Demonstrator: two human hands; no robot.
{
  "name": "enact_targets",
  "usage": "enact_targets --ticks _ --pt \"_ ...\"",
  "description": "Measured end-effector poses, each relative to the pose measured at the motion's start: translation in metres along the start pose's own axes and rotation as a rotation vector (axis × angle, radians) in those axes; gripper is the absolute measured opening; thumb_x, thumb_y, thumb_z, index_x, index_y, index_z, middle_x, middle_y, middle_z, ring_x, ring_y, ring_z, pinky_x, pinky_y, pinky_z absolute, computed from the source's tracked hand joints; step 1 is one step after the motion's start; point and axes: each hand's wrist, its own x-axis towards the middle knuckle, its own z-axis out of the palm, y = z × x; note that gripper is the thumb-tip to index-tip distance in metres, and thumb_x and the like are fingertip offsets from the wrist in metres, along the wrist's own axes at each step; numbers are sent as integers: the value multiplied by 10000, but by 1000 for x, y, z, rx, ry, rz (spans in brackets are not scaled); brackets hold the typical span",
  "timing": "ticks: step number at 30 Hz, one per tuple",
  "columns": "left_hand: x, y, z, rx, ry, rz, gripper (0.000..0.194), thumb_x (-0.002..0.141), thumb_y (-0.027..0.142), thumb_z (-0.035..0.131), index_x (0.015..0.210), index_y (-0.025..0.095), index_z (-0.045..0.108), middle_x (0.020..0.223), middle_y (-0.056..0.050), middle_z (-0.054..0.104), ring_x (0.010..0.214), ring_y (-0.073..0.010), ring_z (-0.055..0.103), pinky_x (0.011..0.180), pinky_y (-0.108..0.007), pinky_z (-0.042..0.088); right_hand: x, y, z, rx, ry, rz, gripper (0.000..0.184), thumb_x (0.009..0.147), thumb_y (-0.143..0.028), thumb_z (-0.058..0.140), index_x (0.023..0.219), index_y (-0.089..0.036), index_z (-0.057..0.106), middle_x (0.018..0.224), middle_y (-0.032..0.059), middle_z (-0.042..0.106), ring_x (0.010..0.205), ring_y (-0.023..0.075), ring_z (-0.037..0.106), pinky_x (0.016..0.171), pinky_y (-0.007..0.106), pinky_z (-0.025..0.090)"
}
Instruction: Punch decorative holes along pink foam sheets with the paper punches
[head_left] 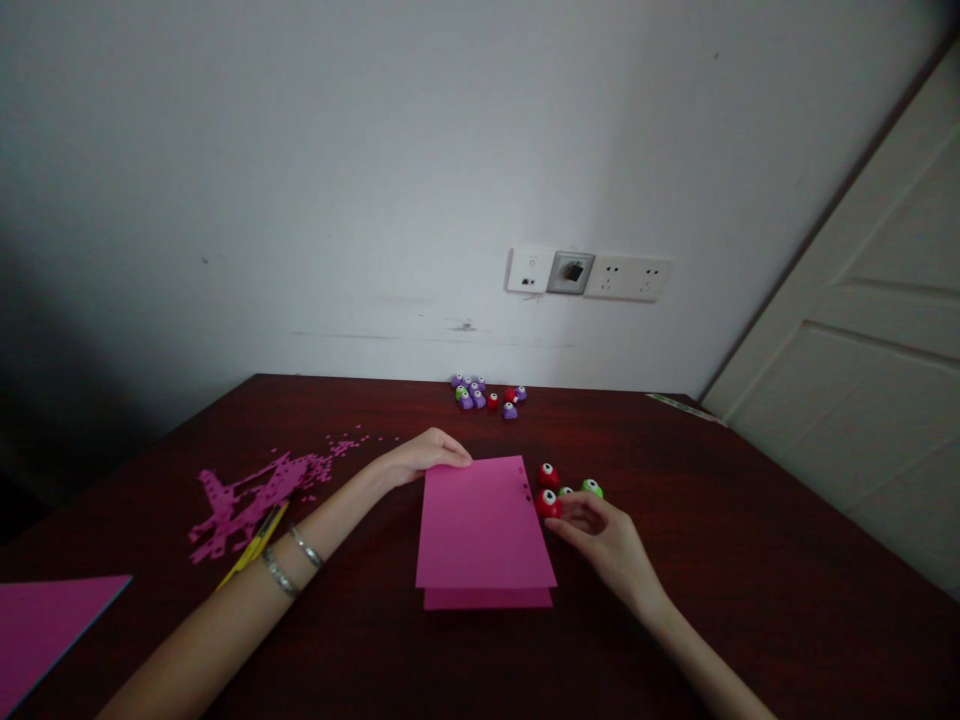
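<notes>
A folded pink paper sheet (480, 530) lies on the dark red table (750, 560). My left hand (424, 455) rests flat at the sheet's far left corner, fingers stretched out and touching its edge. My right hand (604, 540) sits beside the sheet's right edge, fingers curled, thumb and fingertips at a red craft punch (547, 503). Another red punch (548, 474) and a green punch (592, 488) stand close by. A few small holes show near the sheet's top right corner.
A cluster of purple, red and green punches (484, 395) sits at the table's far edge by the wall. Pink paper scraps (255, 490) and a yellow tool (255, 545) lie to the left. Another pink sheet (45, 625) lies at the near left. A door (862, 400) stands at right.
</notes>
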Motion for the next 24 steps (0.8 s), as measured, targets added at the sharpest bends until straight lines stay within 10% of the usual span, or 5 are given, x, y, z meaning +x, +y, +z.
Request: enact_targets --ticks 24 --pt "2 -3 -1 21 8 31 269 592 310 726 794 133 715 738 -63 699 626 -142 611 633 -254 450 -3 -4 2 -32 0 -26 245 643 -333 731 794 -189 601 755 16 667 710 175 651 700 301 545"
